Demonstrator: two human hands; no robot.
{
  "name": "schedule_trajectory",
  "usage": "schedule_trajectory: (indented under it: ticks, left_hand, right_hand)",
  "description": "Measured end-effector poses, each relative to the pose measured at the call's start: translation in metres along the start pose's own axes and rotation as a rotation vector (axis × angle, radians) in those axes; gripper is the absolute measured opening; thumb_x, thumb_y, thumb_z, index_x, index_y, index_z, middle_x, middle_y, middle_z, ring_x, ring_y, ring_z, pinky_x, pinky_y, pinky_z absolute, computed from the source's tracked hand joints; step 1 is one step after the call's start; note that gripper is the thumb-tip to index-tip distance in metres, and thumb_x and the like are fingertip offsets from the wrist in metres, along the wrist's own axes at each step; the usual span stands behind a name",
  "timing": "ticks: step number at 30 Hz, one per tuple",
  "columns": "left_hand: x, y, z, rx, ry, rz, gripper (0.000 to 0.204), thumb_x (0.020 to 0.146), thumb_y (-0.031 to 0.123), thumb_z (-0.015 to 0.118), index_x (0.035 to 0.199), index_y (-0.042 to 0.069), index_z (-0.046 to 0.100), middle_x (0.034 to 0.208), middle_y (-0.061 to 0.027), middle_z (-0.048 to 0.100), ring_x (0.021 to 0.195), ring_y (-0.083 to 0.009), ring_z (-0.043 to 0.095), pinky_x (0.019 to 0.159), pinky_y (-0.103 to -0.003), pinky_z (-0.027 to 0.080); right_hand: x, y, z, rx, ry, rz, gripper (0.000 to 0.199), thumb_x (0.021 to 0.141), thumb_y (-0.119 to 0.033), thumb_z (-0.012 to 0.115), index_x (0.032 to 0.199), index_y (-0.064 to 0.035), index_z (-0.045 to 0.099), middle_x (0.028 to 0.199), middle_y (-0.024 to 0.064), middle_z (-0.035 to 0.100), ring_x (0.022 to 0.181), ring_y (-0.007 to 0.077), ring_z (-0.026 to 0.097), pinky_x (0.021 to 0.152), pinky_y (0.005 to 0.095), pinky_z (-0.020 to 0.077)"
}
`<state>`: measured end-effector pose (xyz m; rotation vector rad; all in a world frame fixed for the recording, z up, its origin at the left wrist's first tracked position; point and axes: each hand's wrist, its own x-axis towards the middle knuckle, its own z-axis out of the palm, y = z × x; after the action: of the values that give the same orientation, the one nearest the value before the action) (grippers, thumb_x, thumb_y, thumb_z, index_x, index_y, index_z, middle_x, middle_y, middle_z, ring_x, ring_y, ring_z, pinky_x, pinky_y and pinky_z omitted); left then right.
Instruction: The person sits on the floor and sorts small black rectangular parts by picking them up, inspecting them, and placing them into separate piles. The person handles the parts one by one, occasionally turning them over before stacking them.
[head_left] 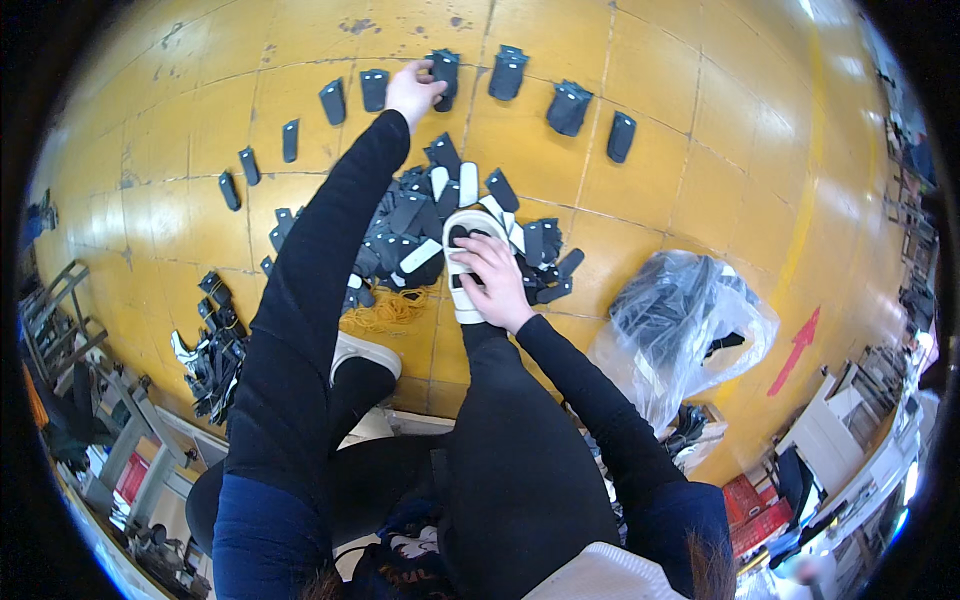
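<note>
My left hand (pixel 415 92) reaches far out to a small stack of dark grey, flat, tab-shaped pieces (pixel 446 72), thumb and fingers closed at its left edge. This stack belongs to a curved row on the floor, with another stack (pixel 508 73) to its right and a narrower one (pixel 333 101) to its left. Across my white shoe (pixel 463 303) lies my right hand (pixel 490 270), fingers spread over the shoe's black upper part. Around the shoe spreads a loose heap of dark pieces (pixel 405 215), some showing white sides (pixel 468 185).
A clear plastic bag with dark contents (pixel 680 310) stands at the right. Yellow cord (pixel 385 312) lies below the heap. Tied dark bundles (pixel 215 350) are on the left, near a metal frame (pixel 125 430). Red crates (pixel 752 515) stand at lower right.
</note>
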<state>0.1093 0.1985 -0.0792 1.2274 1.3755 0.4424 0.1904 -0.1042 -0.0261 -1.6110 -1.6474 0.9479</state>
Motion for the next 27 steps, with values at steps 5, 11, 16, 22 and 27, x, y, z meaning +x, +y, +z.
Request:
schedule_trajectory:
  ticks: [5,11,16,22,27]
  left_hand:
    - [0.004,-0.014,-0.012,0.37,0.186,0.105,0.051,0.077,0.028,0.069,0.119,0.0,0.06,0.107,-0.0201,0.063,0.101,-0.0291,0.062,0.089,-0.035,0.048]
    - [-0.068,-0.015,-0.017,0.19,0.104,0.093,0.039,0.084,0.021,0.065,0.117,0.001,0.062,0.103,-0.0079,0.066,0.095,-0.014,0.057,0.086,-0.027,0.042]
    - [-0.138,-0.045,-0.031,0.576,0.164,0.286,0.041,0.079,0.024,0.069,0.116,0.007,0.062,0.111,-0.0176,0.062,0.106,-0.0316,0.057,0.091,-0.038,0.044]
    - [-0.179,-0.081,-0.032,0.505,0.176,0.045,0.061,0.07,0.02,0.077,0.124,0.006,0.053,0.098,-0.0137,0.064,0.093,-0.0284,0.061,0.083,-0.037,0.048]
    - [-0.185,-0.092,-0.021,0.488,0.209,0.045,0.048,0.067,0.014,0.078,0.111,0.007,0.058,0.091,-0.0105,0.063,0.088,-0.03,0.061,0.078,-0.04,0.048]
  right_hand:
    - [0.002,-0.004,0.0,0.032,0.013,-0.009,0.028,0.077,-0.009,0.059,0.105,-0.0088,0.061,0.123,0.0055,0.056,0.122,0.0302,0.045,0.103,0.044,0.0341]
    - [0.0,0.0,-0.003,0.019,0.051,0.001,0.026,0.076,-0.007,0.059,0.102,-0.009,0.063,0.12,0.0058,0.058,0.12,0.0307,0.047,0.1,0.0438,0.0373]
    - [0.001,-0.002,-0.001,0.034,0.034,0.01,0.025,0.078,-0.009,0.059,0.103,-0.0098,0.062,0.12,0.0058,0.057,0.121,0.0293,0.046,0.103,0.0445,0.0344]
    - [0.002,-0.003,0.001,0.016,0.046,0.014,0.021,0.08,-0.01,0.059,0.1,-0.0105,0.064,0.119,0.0055,0.059,0.119,0.0286,0.049,0.102,0.0436,0.0356]
    - [0.001,-0.001,0.001,0.038,0.054,0.018,0.021,0.079,-0.006,0.059,0.099,-0.0089,0.064,0.12,0.0061,0.059,0.12,0.031,0.048,0.101,0.0436,0.0347]
